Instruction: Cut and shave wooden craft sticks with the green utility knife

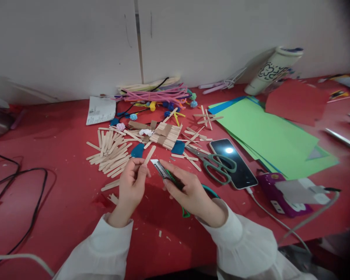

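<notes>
Between the thumb and fingers of my left hand (132, 186) is a wooden craft stick (149, 154), its free end pointing up and away. My right hand (189, 188) is closed around a utility knife (161, 170) with the blade out. The blade tip is close beside the stick; whether they touch I cannot tell. Left of my left hand lies a loose pile of craft sticks (112, 153). Beyond both hands sits a flat panel of sticks (167, 135) joined side by side. Small wood scraps (160, 233) lie on the red table nearer to me.
Green-handled scissors (218, 167) rest partly on a phone (236, 163) at the right. Green paper sheets (274, 132), a purple box (284, 194) and a tumbler (272, 70) are beyond. Pink pipe cleaners (156, 95) lie by the wall. A black cable (41, 194) runs at left.
</notes>
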`<state>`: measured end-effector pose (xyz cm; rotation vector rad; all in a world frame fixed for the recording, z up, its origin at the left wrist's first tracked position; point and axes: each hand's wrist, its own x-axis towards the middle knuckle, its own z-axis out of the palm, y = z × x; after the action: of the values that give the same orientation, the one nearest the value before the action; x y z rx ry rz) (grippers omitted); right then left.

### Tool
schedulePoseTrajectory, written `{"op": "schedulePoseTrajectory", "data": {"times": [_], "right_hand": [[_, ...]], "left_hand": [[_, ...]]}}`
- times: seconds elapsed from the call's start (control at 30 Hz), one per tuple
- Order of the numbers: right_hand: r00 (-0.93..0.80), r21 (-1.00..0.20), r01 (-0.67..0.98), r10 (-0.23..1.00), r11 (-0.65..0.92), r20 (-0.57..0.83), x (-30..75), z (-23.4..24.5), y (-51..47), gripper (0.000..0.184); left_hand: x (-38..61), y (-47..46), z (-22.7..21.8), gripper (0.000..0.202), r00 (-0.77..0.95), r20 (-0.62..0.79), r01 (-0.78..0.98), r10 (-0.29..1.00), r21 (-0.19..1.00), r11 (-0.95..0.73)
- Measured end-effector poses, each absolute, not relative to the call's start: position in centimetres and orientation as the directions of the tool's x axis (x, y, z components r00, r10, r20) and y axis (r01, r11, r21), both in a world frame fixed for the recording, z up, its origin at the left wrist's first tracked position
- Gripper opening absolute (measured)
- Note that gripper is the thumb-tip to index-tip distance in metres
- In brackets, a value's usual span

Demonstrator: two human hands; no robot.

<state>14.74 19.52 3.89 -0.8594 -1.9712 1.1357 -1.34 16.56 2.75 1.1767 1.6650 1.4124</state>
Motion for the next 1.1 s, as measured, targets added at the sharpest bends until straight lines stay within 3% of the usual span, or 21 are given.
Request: {"op": "schedulePoseTrajectory", "data": {"times": [0.33,0.53,0.77,0.83,1.0,1.1], "right_hand": [[-0.533,-0.892,0.210,0.811,0.401,0.240,14.7,3.7,19.4,0.045],[-0.517,-0.894,0.195,0.817,0.404,0.256,14.5,4.2,18.9,0.045],[-0.517,-0.903,0.224,0.830,0.367,0.209,14.5,4.3,18.5,0.045],[-0.507,-0.935,0.215,0.850,0.282,0.139,14.5,4.2,18.5,0.046],[-0.543,-0.989,0.071,0.827,-0.127,-0.145,14.6,3.7,19.0,0.053],[-0.604,-0.967,-0.062,0.780,-0.248,-0.161,14.7,3.2,19.4,0.056]], "left_hand": [[-1.1,16.4,2.6,0.013,-0.360,0.122,0.291,0.925,0.957,-0.013],[-0.9,16.0,2.5,0.009,-0.301,0.269,0.453,0.915,0.885,-0.111],[-0.6,15.7,2.3,0.009,-0.285,0.279,0.554,0.917,0.828,-0.080],[-0.6,15.7,2.2,0.010,-0.293,0.256,0.540,0.921,0.839,-0.061],[-0.7,15.8,2.3,0.012,-0.350,0.171,0.362,0.921,0.932,-0.035],[-0.9,16.0,2.7,0.014,-0.374,0.071,0.197,0.925,0.980,0.005]]}}
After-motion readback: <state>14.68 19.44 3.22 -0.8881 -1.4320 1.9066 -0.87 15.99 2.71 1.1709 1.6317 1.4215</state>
